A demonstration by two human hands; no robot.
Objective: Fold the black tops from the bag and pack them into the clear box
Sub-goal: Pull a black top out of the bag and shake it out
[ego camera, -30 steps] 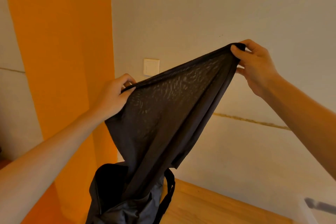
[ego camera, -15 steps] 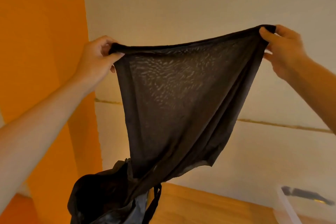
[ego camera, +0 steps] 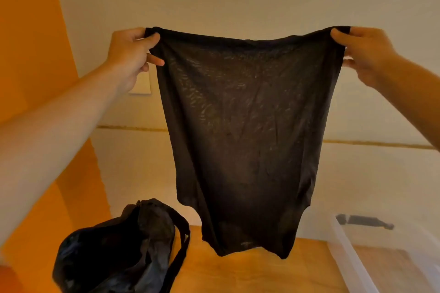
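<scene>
Item: black top (ego camera: 247,126), thin and sheer, one layer of light showing through the weave.
Landmark: black bag (ego camera: 123,250), slumped open on the wooden table (ego camera: 250,276), its strap trailing on the right side.
Position of item: in the air, above and to the right of the bag; its lowest edge hangs clear of the table and apart from the bag.
Left hand (ego camera: 129,52): high above the bag, thumb and curled fingers pinching the top's upper left corner.
Right hand (ego camera: 366,52): high and far right of the bag, pinching the upper right corner in the same way.
Upper edge: spread between the hands, sagging slightly in the middle.
Lower outline: narrows, with a notch on each side; it may hang hem-up, though this cannot be confirmed.
Destination: clear box (ego camera: 348,254), on the table well to the right of the bag; only its near corner shows, contents not visible.
Step in hand (judged): spreading the top flat before folding.
Method advised: draw the hands a little further apart to take out the sag; lower the top onto the bare wood between bag and box; release only once the cloth lies flat.
Handling note: fabric looks slippery and light, likely to bunch; smooth it with flat palms before each fold.
Risk: lower edge snagging on the bag's strap.
</scene>
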